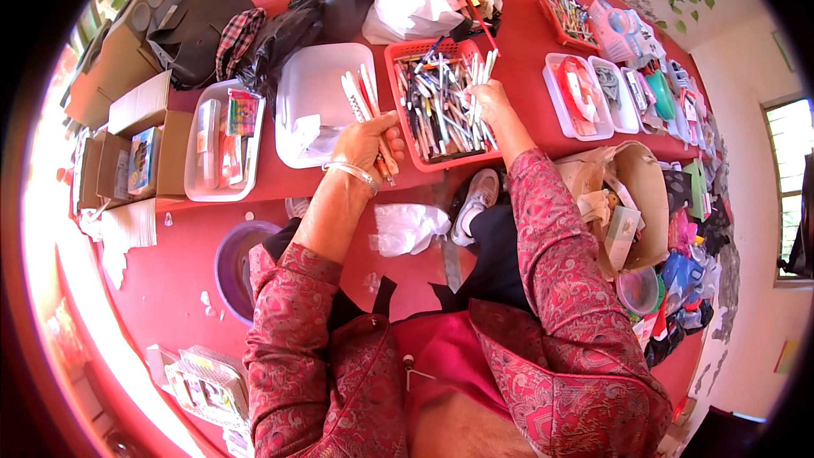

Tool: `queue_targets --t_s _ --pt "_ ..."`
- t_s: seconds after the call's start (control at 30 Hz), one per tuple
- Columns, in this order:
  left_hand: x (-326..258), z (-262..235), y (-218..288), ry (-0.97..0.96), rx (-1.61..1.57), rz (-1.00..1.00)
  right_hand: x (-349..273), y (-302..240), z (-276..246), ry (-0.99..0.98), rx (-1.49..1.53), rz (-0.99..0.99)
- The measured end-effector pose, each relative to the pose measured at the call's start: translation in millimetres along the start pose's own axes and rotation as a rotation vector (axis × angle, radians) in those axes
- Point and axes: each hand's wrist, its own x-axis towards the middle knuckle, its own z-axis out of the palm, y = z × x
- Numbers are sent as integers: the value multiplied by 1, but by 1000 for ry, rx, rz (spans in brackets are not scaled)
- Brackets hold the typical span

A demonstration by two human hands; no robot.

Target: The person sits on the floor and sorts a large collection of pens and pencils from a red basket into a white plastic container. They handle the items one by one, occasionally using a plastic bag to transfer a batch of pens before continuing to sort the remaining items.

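A red plastic basket full of pens stands on the red table in front of me. My left hand is closed around a bundle of mostly white pens, which stick out above and below the fist. It hovers just left of the basket, near the table's front edge. Over the basket's right side, my right hand pinches a few white pens that point upward. Loose pens in white, black and blue lie jumbled below it. My right fingertips are partly hidden.
Left of the basket sit a translucent tub and a smaller tub with packets. A white bag stands behind. At right are another red basket, white trays and an open cardboard box. A purple basin is on the floor.
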Motion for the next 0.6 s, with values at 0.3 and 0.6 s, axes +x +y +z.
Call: queue_targets --t_s 0.3,0.6 --pt "3 10 -3 -11 49 -14 17 3 -8 97 -72 10" --pt "-11 10 4 32 174 142 -100 -91 46 -479 53 171"
